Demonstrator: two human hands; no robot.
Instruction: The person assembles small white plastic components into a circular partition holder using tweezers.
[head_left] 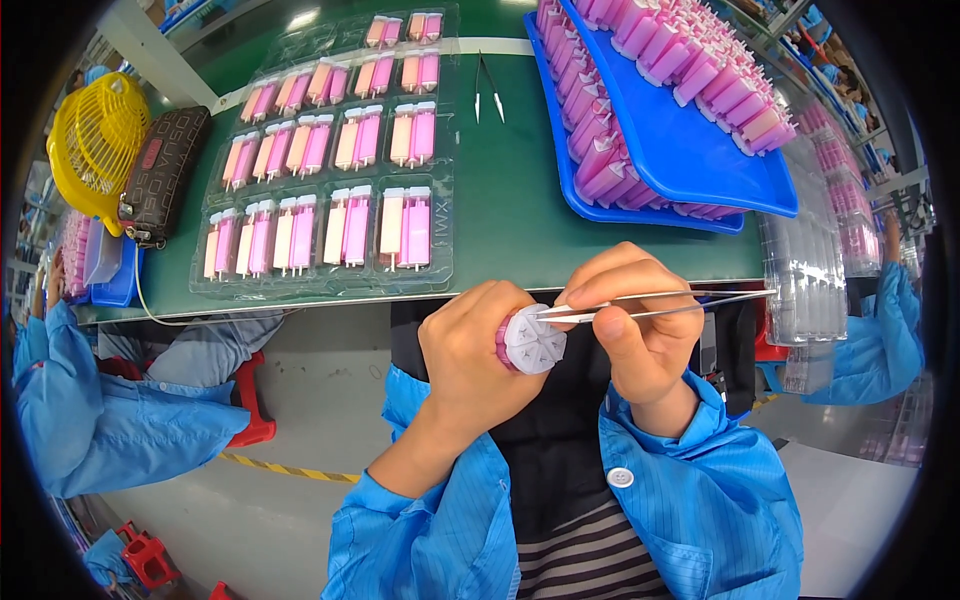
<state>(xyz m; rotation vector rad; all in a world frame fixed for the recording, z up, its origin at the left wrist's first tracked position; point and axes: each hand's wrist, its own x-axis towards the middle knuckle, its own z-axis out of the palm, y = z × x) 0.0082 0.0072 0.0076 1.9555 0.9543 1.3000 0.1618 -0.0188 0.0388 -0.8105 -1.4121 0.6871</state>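
My left hand (470,345) is wrapped around a pink round piece with a white end (535,340); wedge-shaped sections divide that end, and most of the pink side is hidden in my palm. Between the thumb and fingers of my right hand (645,325) is a pair of metal tweezers (690,303). Their tips reach the upper edge of the white end; whether they pinch anything there is too small to tell. Both hands are just in front of the green table's near edge.
A clear plastic tray (446,240) with rows of pink and peach pieces lies on the green table (510,210). Other tweezers (480,90) lie beyond. Stacked blue trays (690,165) hold many pink pieces. A brown pouch (165,170) and yellow fan (95,135) stand left. Co-workers sit either side.
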